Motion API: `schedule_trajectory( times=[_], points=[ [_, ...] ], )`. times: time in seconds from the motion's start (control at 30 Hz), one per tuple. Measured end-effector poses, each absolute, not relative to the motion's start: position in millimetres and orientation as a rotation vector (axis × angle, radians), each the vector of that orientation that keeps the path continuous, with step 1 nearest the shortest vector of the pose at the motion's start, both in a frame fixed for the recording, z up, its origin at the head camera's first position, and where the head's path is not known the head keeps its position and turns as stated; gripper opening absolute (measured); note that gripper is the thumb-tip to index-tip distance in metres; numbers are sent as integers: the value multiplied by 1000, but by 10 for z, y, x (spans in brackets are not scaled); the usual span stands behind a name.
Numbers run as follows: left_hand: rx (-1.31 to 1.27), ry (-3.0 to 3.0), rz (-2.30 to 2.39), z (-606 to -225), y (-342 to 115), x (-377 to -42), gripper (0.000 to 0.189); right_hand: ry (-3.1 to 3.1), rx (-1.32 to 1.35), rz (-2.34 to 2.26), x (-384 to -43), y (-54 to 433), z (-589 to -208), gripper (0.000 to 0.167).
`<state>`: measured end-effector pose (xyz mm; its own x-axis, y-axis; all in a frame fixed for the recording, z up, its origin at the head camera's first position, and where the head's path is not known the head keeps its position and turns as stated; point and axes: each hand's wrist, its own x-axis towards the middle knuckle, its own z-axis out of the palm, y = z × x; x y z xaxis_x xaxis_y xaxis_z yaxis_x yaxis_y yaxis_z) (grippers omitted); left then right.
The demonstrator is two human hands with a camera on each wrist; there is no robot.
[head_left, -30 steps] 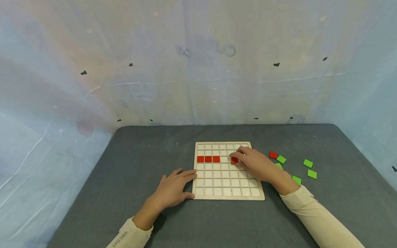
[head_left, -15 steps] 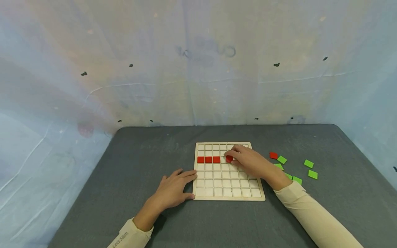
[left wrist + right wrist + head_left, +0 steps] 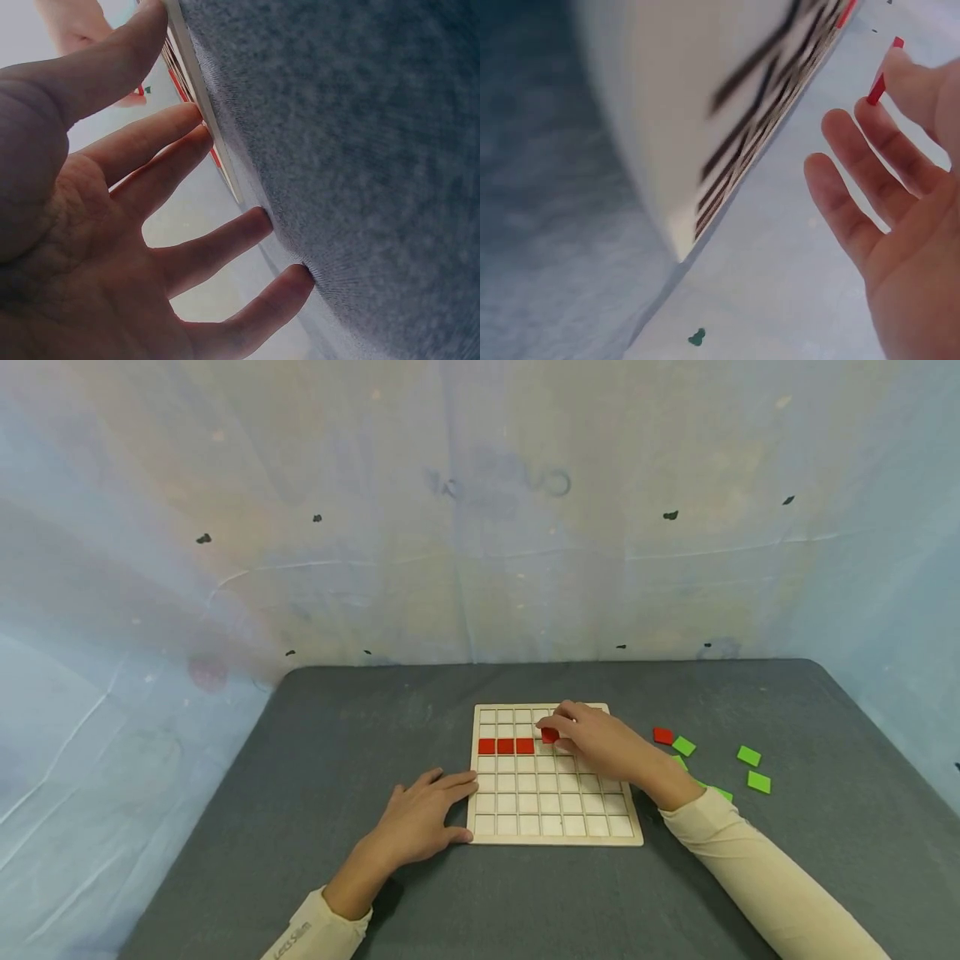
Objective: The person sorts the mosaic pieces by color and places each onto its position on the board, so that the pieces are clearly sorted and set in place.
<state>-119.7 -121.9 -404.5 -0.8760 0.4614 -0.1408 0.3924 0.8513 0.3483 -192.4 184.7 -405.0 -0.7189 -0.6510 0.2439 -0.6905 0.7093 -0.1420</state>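
A pale wooden grid board (image 3: 517, 803) lies on the dark table, with three red square tiles (image 3: 506, 747) side by side in its third row from the top. My right hand (image 3: 600, 745) pinches another red tile (image 3: 877, 88) between thumb and fingertip, held above the board just right of that row. In the right wrist view the pinched tile stands apart from the board surface. My left hand (image 3: 422, 817) lies with spread, straight fingers at the board's left edge. Its thumb and fingertips (image 3: 196, 114) touch that edge in the left wrist view.
Right of the board lie a loose red tile (image 3: 663, 736) and several green tiles (image 3: 759, 782), some partly hidden by the right forearm. The dark table (image 3: 360, 727) ends at a pale cloth backdrop (image 3: 480, 568) behind and at the sides.
My right hand has moved left across the board with the red tile, and the tile now appears slightly higher. My left hand has stayed at the board's edge.
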Motion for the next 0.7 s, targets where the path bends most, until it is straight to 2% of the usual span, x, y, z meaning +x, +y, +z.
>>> schedule_trajectory(
  times=[0.7],
  points=[
    [645,2814,452,-4040,-1208,-1194,69,-2834,1113,351,-1981,1729,-4118,32]
  ],
)
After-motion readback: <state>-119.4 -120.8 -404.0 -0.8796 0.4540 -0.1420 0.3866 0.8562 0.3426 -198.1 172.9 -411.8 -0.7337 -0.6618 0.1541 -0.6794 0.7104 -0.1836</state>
